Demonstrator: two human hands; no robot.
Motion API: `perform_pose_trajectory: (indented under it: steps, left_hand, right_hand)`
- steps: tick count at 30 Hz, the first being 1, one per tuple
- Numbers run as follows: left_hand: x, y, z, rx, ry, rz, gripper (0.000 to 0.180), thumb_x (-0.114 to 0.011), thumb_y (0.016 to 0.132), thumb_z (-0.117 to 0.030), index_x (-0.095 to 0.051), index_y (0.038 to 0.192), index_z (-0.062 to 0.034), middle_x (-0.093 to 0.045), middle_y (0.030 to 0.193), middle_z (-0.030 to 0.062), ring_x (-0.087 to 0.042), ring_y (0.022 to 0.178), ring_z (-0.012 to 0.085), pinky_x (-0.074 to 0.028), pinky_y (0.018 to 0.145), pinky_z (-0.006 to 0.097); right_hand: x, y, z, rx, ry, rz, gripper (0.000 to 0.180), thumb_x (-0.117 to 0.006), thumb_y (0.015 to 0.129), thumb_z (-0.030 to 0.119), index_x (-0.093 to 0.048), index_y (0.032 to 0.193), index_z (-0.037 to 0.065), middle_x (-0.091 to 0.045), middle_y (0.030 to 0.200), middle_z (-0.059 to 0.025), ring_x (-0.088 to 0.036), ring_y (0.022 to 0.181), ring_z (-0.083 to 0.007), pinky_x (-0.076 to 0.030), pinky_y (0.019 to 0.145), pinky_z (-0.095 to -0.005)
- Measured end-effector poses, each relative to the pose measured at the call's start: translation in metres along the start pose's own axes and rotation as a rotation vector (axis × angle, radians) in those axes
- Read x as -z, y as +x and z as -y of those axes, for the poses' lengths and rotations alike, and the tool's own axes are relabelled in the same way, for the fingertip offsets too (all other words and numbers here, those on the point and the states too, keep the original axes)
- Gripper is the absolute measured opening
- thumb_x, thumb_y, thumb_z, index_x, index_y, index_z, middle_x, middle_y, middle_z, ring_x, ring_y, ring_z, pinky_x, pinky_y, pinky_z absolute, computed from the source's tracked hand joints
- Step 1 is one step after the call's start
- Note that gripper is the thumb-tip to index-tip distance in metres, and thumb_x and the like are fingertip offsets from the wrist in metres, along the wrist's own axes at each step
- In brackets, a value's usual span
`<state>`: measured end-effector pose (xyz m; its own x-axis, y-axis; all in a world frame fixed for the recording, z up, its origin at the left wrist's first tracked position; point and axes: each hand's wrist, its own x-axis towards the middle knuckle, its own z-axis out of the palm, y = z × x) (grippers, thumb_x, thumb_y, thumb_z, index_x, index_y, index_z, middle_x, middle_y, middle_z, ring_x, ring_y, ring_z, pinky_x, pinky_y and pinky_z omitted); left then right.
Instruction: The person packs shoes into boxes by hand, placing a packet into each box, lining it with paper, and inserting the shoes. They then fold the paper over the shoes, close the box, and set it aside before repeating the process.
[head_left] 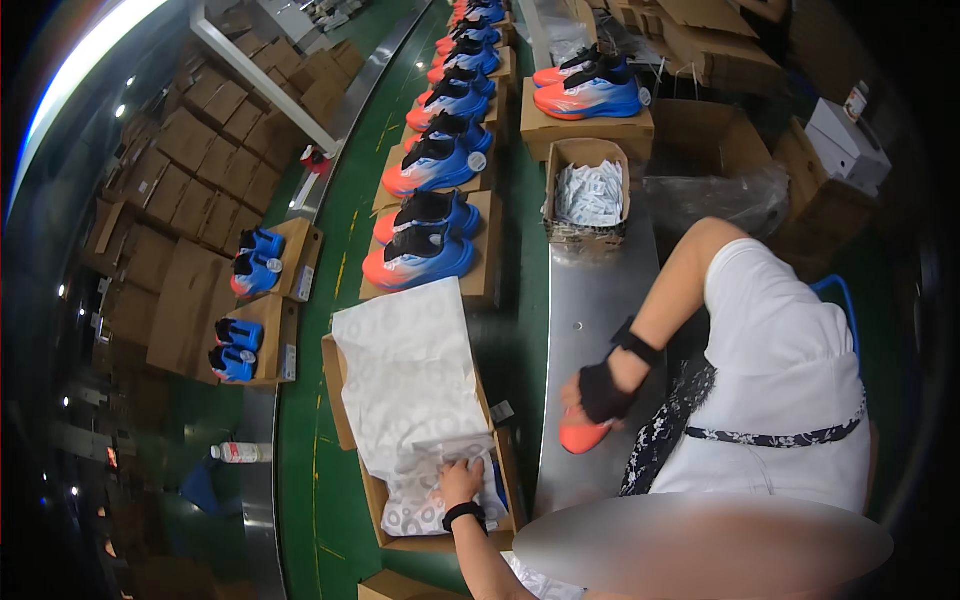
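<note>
A: Head view — where is the left hand (462, 483)?

B: Low in the picture, near 6 o'clock, wearing a dark wristband. It lies palm down with fingers spread flat on the white patterned tissue paper (415, 385), pressing it into an open cardboard box (345, 395). It grips nothing that I can see.

A: And the right hand (600, 392)?

B: At about 4 o'clock from the box, in a black fingerless glove. Its fingers are curled around an orange shoe (582, 436), held just above the bare metal bench (590, 300). The toe points down toward 7 o'clock.

A: What sits beyond the box?

B: Toward 12 o'clock a row of blue-and-orange shoes (420, 255) runs away along the green belt (340, 250), each pair resting on a closed box. At 1 o'clock a small carton (588, 190) holds crumpled white paper.

A: Anything on the far left?

B: 2 more pairs of blue shoes (240, 350) on boxes at 9 o'clock — and a white bottle (238, 452) lying near 8 o'clock.
</note>
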<state>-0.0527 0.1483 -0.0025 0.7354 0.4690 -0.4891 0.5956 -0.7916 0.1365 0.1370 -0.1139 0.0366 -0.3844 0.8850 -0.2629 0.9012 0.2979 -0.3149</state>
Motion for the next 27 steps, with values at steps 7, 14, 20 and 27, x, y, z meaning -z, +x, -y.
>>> perform_pose_trajectory:
  steps: [7,14,20,27]
  left_hand:
    - [0.010,-0.025,-0.027,-0.099,-0.240,-0.584,0.053,-0.064,0.070,-0.037,-0.053,0.105,0.0002,-0.047,0.110,0.0261,-0.044,0.102,0.0400,-0.036,0.087,0.042]
    - [0.059,-0.136,-0.136,-0.346,-0.184,-0.603,0.068,-0.074,0.055,-0.030,-0.045,0.110,-0.0007,-0.052,0.102,0.0149,-0.051,0.094,0.0271,-0.040,0.070,0.036]
    - [0.031,-0.157,-0.094,0.161,-1.292,-0.844,0.042,-0.066,0.073,-0.031,-0.050,0.097,0.0009,-0.057,0.083,0.0064,-0.055,0.063,0.0148,-0.044,0.058,0.023]
    - [0.032,-0.053,-0.030,0.108,-2.307,-0.723,0.050,-0.035,0.088,-0.045,-0.041,0.117,-0.0041,-0.050,0.113,0.0083,-0.049,0.102,0.0201,-0.040,0.088,0.035]
  right_hand:
    - [0.030,-0.028,-0.006,-0.092,-0.030,0.125,0.063,-0.073,0.047,0.032,-0.047,0.099,0.007,-0.055,0.082,-0.0117,-0.052,0.081,-0.0294,-0.042,0.064,-0.0376]
    - [0.131,0.021,0.017,0.391,0.030,-0.288,0.047,-0.070,0.051,0.025,-0.051,0.089,0.004,-0.054,0.081,-0.0108,-0.049,0.077,-0.0269,-0.043,0.062,-0.0373]
    - [0.196,0.051,0.017,0.292,0.245,-1.068,0.022,-0.068,0.060,0.016,-0.052,0.070,0.005,-0.054,0.069,-0.0071,-0.054,0.059,-0.0221,-0.044,0.052,-0.0284]
    - [0.088,0.079,-0.038,-0.572,1.366,-0.125,0.034,-0.066,0.071,0.036,-0.055,0.081,0.005,-0.043,0.057,0.0014,-0.044,0.051,-0.0084,-0.036,0.046,-0.0221]
